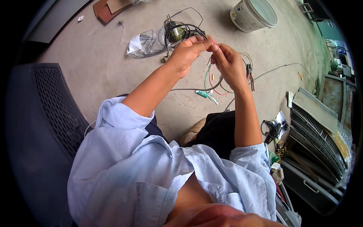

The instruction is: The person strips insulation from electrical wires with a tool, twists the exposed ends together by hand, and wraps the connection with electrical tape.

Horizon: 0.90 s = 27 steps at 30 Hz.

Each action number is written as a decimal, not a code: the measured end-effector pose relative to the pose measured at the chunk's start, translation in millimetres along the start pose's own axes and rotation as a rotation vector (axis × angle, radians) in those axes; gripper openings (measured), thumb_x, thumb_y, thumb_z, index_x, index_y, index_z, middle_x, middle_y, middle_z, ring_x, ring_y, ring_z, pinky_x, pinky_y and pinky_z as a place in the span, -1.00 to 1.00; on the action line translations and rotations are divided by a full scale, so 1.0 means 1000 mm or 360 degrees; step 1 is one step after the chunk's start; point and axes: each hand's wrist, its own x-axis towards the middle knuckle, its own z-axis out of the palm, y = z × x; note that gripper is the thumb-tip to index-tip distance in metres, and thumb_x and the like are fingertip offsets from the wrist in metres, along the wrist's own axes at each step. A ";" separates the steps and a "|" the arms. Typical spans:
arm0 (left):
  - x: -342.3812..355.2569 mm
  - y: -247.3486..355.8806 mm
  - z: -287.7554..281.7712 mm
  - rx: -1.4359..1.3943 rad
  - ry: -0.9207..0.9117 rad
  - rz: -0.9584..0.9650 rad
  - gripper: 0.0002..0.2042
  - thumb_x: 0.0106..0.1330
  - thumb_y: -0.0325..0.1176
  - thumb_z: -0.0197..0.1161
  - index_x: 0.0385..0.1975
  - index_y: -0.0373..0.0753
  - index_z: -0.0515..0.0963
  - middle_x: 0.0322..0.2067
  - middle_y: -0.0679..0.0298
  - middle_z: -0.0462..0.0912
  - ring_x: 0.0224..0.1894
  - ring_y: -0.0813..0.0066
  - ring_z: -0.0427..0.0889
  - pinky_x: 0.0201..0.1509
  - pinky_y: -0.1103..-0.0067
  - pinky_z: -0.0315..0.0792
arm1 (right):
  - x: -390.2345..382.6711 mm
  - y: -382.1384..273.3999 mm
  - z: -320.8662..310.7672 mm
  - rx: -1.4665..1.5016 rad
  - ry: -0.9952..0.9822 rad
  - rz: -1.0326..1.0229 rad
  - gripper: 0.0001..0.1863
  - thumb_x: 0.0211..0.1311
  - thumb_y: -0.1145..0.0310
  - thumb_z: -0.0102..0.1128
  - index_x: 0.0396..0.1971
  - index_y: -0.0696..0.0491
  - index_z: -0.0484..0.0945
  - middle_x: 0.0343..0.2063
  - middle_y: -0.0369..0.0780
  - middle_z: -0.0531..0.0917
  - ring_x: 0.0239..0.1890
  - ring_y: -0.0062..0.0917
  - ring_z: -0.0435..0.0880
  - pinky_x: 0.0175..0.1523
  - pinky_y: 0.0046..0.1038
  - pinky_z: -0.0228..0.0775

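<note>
My left hand (188, 54) is closed in a pinch on a black cable (193, 26), which loops up and away from the fingers. A small yellowish bit shows at its end, by the fingertips. My right hand (228, 65) meets the left one, thumb and index pressed together; what lies between them is hidden. Beyond the left hand a green power tool (177, 34) lies among cable loops, beside a clear plastic bag (145, 44). Below the hands, a grey cable (193, 89) crosses the floor near a green wire (206, 77) and a red wire (216, 90).
Dark-handled pliers (249, 72) lie right of my right hand. A small green-and-white tube (202, 94) is on the concrete floor. A white bucket (251, 17) stands farther off. A dark perforated panel (60, 102) rises at left; stacked grilles (317, 128) are at right.
</note>
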 end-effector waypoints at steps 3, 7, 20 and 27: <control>0.013 -0.009 -0.012 -0.0522 0.0385 -0.0304 -0.72 0.31 -0.07 0.21 -0.13 -0.09 0.49 -0.20 0.46 0.57 -0.12 0.68 0.46 -0.06 0.62 0.32 | 0.001 0.001 -0.009 0.0035 0.0056 -0.0075 -0.68 0.38 0.18 0.02 -0.36 0.13 0.61 -0.69 -0.45 0.35 -0.60 -0.78 0.22 -0.50 -0.62 0.08; 0.056 -0.037 -0.056 0.0674 0.0949 0.0657 -0.58 0.25 -0.15 0.25 0.06 -0.12 0.38 -0.11 0.25 0.52 -0.01 0.40 0.46 0.05 0.39 0.36 | -0.007 -0.010 -0.024 0.0070 0.0067 -0.0125 -0.67 0.37 0.19 0.03 -0.36 0.15 0.63 -0.68 -0.49 0.27 -0.61 -0.78 0.13 -0.49 -0.62 -0.02; 0.051 0.004 -0.076 0.1656 0.0403 -0.0169 -0.64 0.35 -0.11 0.11 -0.03 -0.24 0.53 -0.24 0.14 0.65 -0.11 0.28 0.61 -0.11 0.47 0.47 | -0.011 -0.013 -0.059 0.0417 0.0127 -0.0091 -0.63 0.40 0.15 0.00 -0.39 0.15 0.59 -0.63 -0.48 0.28 -0.54 -0.79 0.17 -0.44 -0.68 0.00; 0.054 0.034 -0.070 -0.0834 0.0443 0.0038 -0.62 0.41 -0.46 -0.08 0.09 -0.61 0.08 0.07 -0.18 0.33 0.08 0.06 0.50 0.22 0.28 0.47 | -0.019 -0.008 -0.042 0.0289 -0.0133 -0.0070 -0.67 0.39 0.13 0.02 -0.35 0.10 0.59 -0.65 -0.47 0.38 -0.57 -0.84 0.21 -0.48 -0.71 -0.03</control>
